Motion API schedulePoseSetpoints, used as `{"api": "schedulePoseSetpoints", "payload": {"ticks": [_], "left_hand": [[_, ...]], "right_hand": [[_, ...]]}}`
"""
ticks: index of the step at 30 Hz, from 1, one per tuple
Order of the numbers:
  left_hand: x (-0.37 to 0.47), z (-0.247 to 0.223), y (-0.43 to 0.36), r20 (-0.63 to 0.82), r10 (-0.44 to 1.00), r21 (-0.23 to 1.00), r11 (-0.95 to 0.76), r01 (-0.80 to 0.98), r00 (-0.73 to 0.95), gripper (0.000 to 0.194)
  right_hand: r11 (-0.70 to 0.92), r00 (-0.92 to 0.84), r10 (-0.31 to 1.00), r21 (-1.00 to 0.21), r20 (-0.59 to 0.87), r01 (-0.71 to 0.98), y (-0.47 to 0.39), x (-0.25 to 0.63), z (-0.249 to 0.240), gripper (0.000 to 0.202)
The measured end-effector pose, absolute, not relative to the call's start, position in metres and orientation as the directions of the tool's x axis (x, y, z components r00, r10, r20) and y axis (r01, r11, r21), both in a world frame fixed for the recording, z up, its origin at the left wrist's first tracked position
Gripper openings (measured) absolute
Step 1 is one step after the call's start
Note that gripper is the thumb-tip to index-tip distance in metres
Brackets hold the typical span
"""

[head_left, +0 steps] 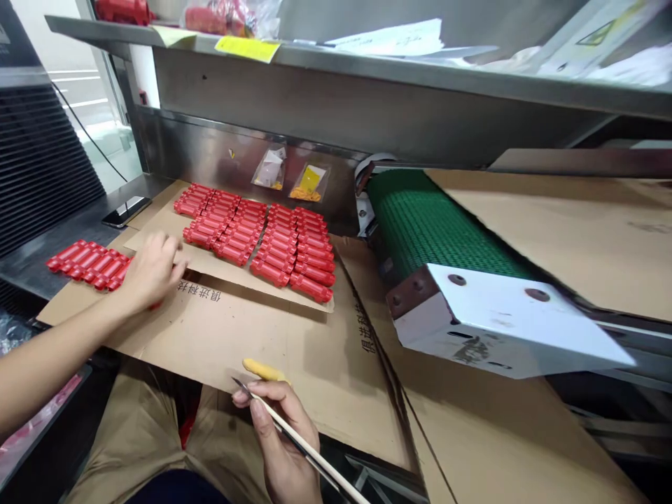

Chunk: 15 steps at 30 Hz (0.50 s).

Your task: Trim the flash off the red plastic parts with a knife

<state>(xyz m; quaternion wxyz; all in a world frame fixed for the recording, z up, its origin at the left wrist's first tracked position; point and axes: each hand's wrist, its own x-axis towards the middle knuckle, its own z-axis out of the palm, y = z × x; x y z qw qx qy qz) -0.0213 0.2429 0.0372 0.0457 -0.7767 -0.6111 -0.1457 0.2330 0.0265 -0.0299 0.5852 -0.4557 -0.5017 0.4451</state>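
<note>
My left hand (150,271) reaches over the brown cardboard sheet (252,343), fingers curled down on a red plastic part that is mostly hidden beneath it, beside a short row of red parts (87,264). A larger block of red parts (262,238) lies in neat rows on a second cardboard piece further back. My right hand (281,441) rests near my lap and pinches thin metal tweezers (299,441), their tip pointing up-left. A yellow finger cot covers one fingertip (262,369).
A green conveyor belt (425,220) with a white end bracket (498,318) runs in from the right. A phone (126,211) lies on the dark ledge at left. Two small plastic bags (291,175) hang on the steel back wall under a shelf.
</note>
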Motion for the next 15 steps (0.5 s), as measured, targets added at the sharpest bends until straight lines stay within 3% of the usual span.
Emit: {"api": "schedulePoseSetpoints", "payload": {"ticks": [3,8,15], "left_hand": [[-0.020,0.058,0.305,0.333,0.922,0.125,-0.251,0.960,0.198,0.034],[-0.018,0.061,0.377,0.305,0.924,0.212,-0.302,0.929,0.231,0.021],[-0.067,0.071,0.340,0.279,0.958,0.413,-0.180,0.893,0.064,0.028]], "right_hand": [[0.146,0.102,0.985,-0.988,0.140,-0.053,0.025,0.233,-0.028,0.017],[0.138,0.207,0.970,-0.990,0.127,-0.039,0.021,0.226,-0.026,0.031],[0.018,0.221,0.975,-0.998,0.005,-0.054,0.016,0.235,-0.029,0.034]]}}
